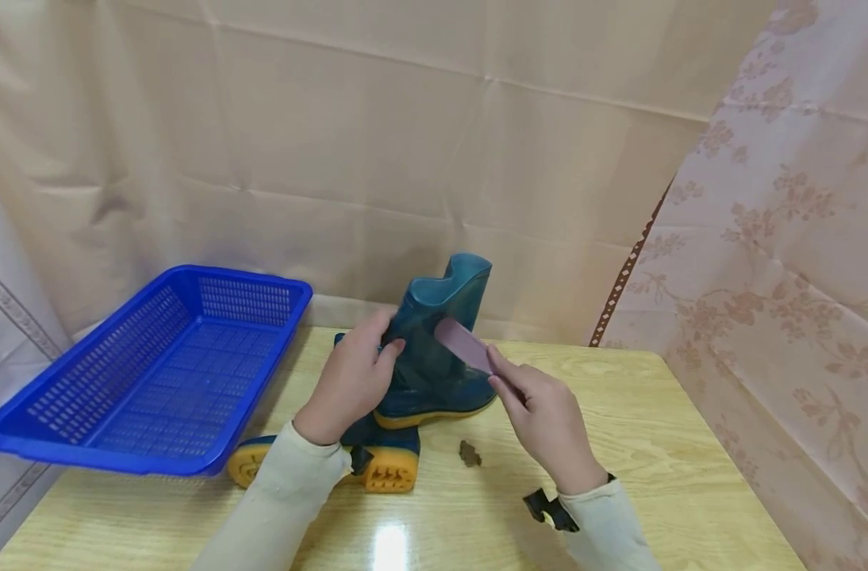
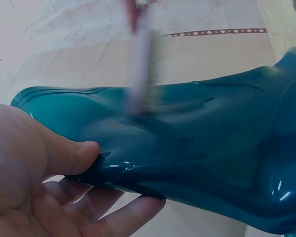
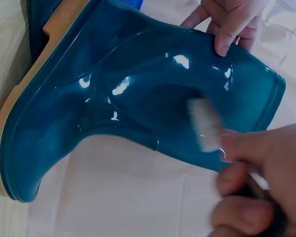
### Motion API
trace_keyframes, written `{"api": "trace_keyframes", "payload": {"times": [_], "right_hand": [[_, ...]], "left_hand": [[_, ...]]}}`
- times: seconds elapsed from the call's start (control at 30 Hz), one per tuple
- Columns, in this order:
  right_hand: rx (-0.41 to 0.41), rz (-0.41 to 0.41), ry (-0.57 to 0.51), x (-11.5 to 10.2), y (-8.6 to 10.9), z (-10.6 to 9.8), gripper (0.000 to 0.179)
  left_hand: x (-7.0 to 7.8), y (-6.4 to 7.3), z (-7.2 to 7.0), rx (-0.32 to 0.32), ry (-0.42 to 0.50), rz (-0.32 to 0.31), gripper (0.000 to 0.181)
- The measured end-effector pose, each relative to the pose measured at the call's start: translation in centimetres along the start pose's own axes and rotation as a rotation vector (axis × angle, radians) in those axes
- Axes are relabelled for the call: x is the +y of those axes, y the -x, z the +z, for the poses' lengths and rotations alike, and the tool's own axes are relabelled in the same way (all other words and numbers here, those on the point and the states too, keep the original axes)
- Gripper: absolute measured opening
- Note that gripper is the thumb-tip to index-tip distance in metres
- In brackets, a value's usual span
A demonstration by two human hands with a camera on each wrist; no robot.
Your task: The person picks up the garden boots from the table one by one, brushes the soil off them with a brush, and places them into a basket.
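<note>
A teal rubber boot (image 1: 434, 373) with a yellow-orange sole stands tilted on the table, its opening upward. My left hand (image 1: 351, 381) grips the back of its shaft, and the thumb (image 2: 81, 155) lies on the outer side. In my right hand (image 1: 548, 416) is a pinkish brush (image 1: 464, 346), pale bristles toward the boot. Its head is against or very close to the shaft's side, blurred in both wrist views. A second boot (image 1: 391, 469) lies on its side behind my left wrist, partly hidden, with its orange sole facing me.
A blue plastic basket (image 1: 191, 388) with slotted walls stands at the left of the wooden table (image 1: 605, 444). On the tabletop in front of the upright boot lies a small brown clump (image 1: 470, 454). Beige cloth (image 1: 334, 159) hangs behind, and floral cloth (image 1: 784, 317) at the right.
</note>
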State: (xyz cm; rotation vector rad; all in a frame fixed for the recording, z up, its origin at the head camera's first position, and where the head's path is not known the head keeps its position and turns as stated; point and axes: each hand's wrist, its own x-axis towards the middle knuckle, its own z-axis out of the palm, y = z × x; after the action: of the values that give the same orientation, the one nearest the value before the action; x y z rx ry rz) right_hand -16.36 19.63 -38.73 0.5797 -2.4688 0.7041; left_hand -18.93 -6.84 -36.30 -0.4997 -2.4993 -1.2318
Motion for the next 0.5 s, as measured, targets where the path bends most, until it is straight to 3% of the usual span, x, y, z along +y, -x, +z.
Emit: {"api": "trace_keyframes", "payload": {"times": [0.17,0.3,0.4,0.5], "right_hand": [[-0.253,0.162,0.014,0.02,0.29,0.08,0.038],[-0.418,0.198,0.041,-0.22,0.47,0.17,0.035],[-0.448,0.15,0.085,-0.37,0.51,0.19,0.032],[-0.388,0.071,0.086,-0.46,0.38,0.12,0.031]], "left_hand": [[-0.08,-0.04,0.31,-0.012,-0.011,0.019,0.022],[-0.11,-0.03,0.34,-0.01,-0.015,-0.001,0.025],[0.03,0.0,0.16,-0.008,-0.014,-0.047,0.029],[0.23,0.0,-0.04,-0.018,-0.01,-0.096,0.037]]}}
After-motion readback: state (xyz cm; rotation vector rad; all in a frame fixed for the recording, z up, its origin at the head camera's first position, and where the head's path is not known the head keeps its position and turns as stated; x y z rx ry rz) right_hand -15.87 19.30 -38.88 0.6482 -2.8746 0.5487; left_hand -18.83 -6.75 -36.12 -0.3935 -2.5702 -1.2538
